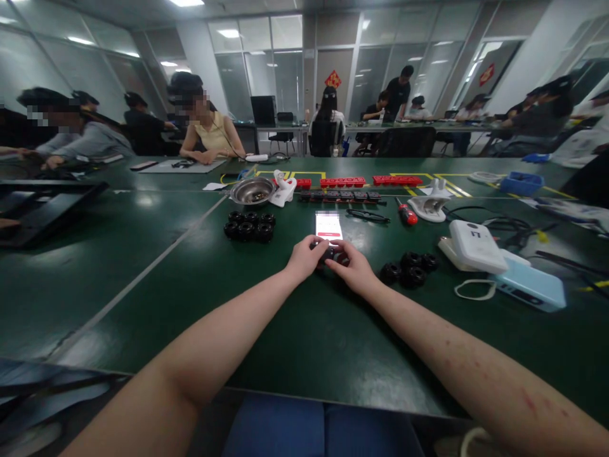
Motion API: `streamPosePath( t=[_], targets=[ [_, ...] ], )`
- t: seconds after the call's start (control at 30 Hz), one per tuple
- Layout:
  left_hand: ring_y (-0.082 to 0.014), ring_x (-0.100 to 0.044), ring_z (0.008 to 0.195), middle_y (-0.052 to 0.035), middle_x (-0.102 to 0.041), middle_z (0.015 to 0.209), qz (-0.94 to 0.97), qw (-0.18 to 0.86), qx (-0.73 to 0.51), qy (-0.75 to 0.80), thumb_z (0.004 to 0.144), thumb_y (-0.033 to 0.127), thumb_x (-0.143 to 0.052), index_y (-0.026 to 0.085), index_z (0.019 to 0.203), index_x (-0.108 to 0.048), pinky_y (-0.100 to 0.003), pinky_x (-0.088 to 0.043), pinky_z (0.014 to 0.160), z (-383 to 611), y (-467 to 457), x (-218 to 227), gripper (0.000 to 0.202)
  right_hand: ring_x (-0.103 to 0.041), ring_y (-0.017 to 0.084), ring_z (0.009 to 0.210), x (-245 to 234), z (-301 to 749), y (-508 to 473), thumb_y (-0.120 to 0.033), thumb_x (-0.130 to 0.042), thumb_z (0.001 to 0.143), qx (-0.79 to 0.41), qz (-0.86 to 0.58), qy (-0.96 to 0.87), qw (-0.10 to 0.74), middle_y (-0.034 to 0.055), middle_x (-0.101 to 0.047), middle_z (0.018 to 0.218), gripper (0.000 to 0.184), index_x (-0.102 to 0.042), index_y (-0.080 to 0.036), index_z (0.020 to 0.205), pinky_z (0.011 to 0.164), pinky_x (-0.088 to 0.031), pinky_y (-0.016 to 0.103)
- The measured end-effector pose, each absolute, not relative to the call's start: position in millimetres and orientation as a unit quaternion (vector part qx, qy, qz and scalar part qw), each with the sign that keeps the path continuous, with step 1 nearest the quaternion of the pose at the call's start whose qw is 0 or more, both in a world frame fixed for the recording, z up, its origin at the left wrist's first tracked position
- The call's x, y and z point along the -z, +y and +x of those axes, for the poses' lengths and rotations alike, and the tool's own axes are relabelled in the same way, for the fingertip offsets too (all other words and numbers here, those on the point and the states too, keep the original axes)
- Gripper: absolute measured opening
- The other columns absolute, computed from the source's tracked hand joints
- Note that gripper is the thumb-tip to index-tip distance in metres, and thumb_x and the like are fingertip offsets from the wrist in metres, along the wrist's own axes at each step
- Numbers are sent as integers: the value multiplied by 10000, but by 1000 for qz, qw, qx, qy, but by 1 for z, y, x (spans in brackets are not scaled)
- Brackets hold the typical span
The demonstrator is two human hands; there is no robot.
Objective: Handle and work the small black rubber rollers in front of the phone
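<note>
My left hand (303, 259) and my right hand (353, 265) meet over the middle of the table, fingers bent around a small black wheel (328, 253). Fingers cover much of it. Just behind them lies a phone (328, 222) with a lit white screen and a red bar. Several similar black wheels (250, 227) are grouped to the left, and a smaller cluster of black wheels (412, 270) sits beside my right forearm. Farther back, black slotted strips (340, 197) lie in front of red slotted strips (342, 182).
A metal bowl (253, 192) and a white stand (283, 189) are at back left. To the right are glasses (368, 216), a red-and-black screwdriver (407, 212), another white stand (428, 206), a white device (477, 246), a light-blue power bank (530, 284), cables and a blue bin (522, 183). People sit beyond.
</note>
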State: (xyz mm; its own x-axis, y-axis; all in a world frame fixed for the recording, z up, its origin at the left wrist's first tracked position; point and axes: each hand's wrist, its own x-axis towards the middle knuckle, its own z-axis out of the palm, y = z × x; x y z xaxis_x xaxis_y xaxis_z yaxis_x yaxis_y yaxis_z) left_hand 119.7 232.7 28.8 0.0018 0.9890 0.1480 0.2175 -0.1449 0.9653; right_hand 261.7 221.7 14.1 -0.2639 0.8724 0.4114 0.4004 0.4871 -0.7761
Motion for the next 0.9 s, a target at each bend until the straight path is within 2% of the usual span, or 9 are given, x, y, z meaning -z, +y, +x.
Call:
streamPosePath(
  t=[0.13, 0.23, 0.37, 0.47, 0.57, 0.67, 0.73, 0.8, 0.9],
  targets=[
    [-119, -563, 637, -43, -569, 844, 571, 404, -502, 509, 777, 350, -504, 159, 892, -547, -199, -474, 493, 124, 233, -22, 227, -538, 160, 677, -14, 261, 222, -410, -476, 799, -262, -450, -736, 433, 47, -589, 799, 321, -539, -143, 966, 627, -430, 291],
    [-121, -572, 691, -46, -551, 922, 563, 413, -512, 501, 797, 375, -474, 179, 965, -498, -209, -484, 540, 129, 230, -20, 259, -536, 174, 666, -16, 262, 220, -403, -458, 814, -250, -465, -734, 428, 44, -592, 734, 292, -580, -140, 847, 634, -414, 305],
    [-126, -578, 572, -64, -562, 831, 555, 456, -491, 493, 819, 435, -410, 139, 934, -481, -232, -474, 464, 130, 230, -24, 326, -537, 176, 710, -17, 265, 220, -308, -540, 770, -232, -455, -747, 427, 58, -598, 854, 300, -552, -143, 1019, 656, -422, 305],
    [-113, -542, 435, -23, -551, 642, 556, 483, -471, 486, 833, 418, -386, 125, 867, -493, -221, -436, 402, 129, 231, -28, 314, -541, 174, 760, -18, 265, 219, -246, -564, 748, -225, -435, -762, 423, 65, -586, 961, 390, -500, -165, 1124, 679, -436, 301],
    [-73, -460, 359, 24, -491, 548, 554, 477, -476, 490, 840, 341, -395, 132, 814, -498, -172, -360, 351, 129, 230, -30, 234, -545, 175, 807, -18, 264, 217, -273, -557, 760, -224, -426, -768, 424, 73, -567, 1022, 433, -458, -173, 1170, 683, -445, 289],
    [-54, -437, 379, 37, -473, 559, 553, 460, -490, 493, 822, 308, -451, 144, 811, -504, -141, -328, 349, 131, 226, -29, 173, -555, 168, 760, -18, 265, 218, -378, -463, 824, -223, -442, -757, 427, 78, -585, 948, 392, -467, -147, 1141, 654, -448, 288],
    [-55, -466, 420, 32, -494, 607, 553, 457, -494, 491, 812, 299, -483, 154, 855, -504, -138, -355, 377, 133, 224, -29, 152, -552, 162, 682, -17, 266, 220, -425, -428, 835, -220, -458, -750, 423, 61, -600, 817, 364, -535, -134, 1025, 620, -441, 290],
    [-63, -501, 448, 17, -524, 668, 551, 468, -489, 488, 820, 312, -473, 160, 907, -491, -157, -399, 409, 133, 223, -30, 177, -540, 155, 630, -16, 268, 221, -427, -480, 807, -217, -466, -751, 415, 37, -594, 729, 329, -571, -138, 936, 597, -434, 286],
    [-91, -543, 459, -10, -556, 694, 546, 506, -460, 484, 830, 342, -446, 142, 919, -486, -210, -453, 434, 131, 225, -34, 222, -549, 154, 663, -15, 267, 221, -366, -583, 748, -215, -461, -758, 408, 28, -600, 778, 338, -548, -156, 1011, 627, -442, 283]
  ],
)
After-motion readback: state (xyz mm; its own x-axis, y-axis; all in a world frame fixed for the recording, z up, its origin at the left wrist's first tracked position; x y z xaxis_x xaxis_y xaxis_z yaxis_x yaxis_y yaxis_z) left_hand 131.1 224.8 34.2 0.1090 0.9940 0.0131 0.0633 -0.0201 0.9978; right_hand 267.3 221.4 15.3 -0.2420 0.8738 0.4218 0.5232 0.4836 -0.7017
